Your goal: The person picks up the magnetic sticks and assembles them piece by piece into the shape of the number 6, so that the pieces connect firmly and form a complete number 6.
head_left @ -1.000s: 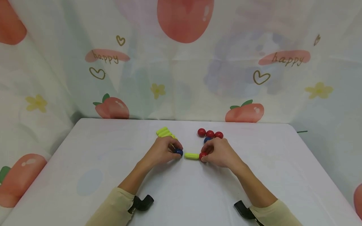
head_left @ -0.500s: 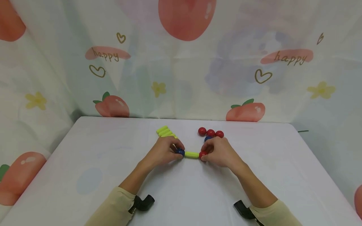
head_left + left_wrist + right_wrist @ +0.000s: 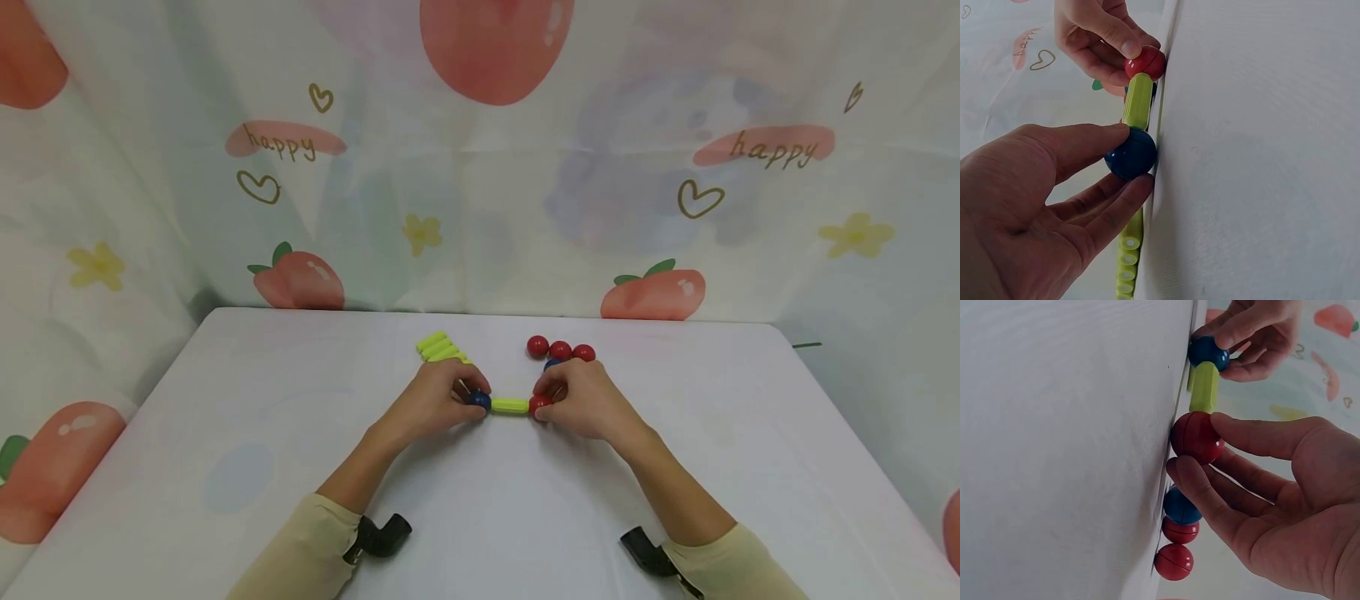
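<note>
From my remote station, I observe the left hand [image 3: 435, 398] pinching a blue ball [image 3: 1132, 156] and the right hand [image 3: 581, 400] pinching a red ball [image 3: 1196, 439] — a rod [image 3: 510, 406] between, touching both — near the spare rods [image 3: 437, 345].

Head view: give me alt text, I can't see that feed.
The left hand pinches a blue ball and the right hand a red ball, a yellow-green rod between them touching both, at a white table. Farther back lie more yellow-green rods to the left, and three red balls with a partly hidden second blue ball to the right.
</note>
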Available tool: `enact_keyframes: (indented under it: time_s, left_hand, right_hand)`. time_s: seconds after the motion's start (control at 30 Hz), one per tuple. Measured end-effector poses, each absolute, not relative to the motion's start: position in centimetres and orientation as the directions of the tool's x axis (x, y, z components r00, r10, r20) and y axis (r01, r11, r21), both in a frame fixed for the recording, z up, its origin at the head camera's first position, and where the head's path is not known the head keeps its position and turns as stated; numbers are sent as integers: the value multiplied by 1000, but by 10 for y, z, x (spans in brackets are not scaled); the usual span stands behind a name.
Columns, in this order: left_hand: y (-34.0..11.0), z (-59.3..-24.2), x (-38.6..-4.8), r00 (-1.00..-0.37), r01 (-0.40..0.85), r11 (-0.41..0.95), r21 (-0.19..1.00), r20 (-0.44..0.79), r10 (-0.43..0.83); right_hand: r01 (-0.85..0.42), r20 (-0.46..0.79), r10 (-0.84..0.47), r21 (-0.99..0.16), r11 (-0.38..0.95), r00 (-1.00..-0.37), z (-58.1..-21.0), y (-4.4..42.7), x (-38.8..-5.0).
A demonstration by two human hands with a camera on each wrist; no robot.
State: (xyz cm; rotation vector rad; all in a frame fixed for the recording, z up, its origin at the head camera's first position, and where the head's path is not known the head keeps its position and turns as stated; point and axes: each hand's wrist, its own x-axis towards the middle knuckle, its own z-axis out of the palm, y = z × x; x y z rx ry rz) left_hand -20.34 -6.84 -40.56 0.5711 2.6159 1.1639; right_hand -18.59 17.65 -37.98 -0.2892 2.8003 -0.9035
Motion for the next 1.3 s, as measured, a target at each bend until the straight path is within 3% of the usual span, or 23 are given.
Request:
enact_keyframes:
  time_s: [0.53, 0.8, 1.13, 1.3]
  left_hand:
    - [-75, -402, -207, -876, 263, 585, 767, -63, 478]
    - [-80, -398, -210, -886, 263, 644, 718, -84, 456]
    - [-83, -400, -215, -925, 333, 672, 661, 92, 369]
    - [-81, -405, -220, -949, 301, 731, 612, 117, 293]
  right_hand:
    - [-125, -107, -230, -590, 798, -967, -379, 176, -187]
    - [-125, -109, -232, -588, 799, -967, -381, 176, -188]
    - [-117, -118, -227, -584, 803, -967, -381, 176, -186]
    - [-131, -107, -235, -579, 805, -966, -382, 177, -185]
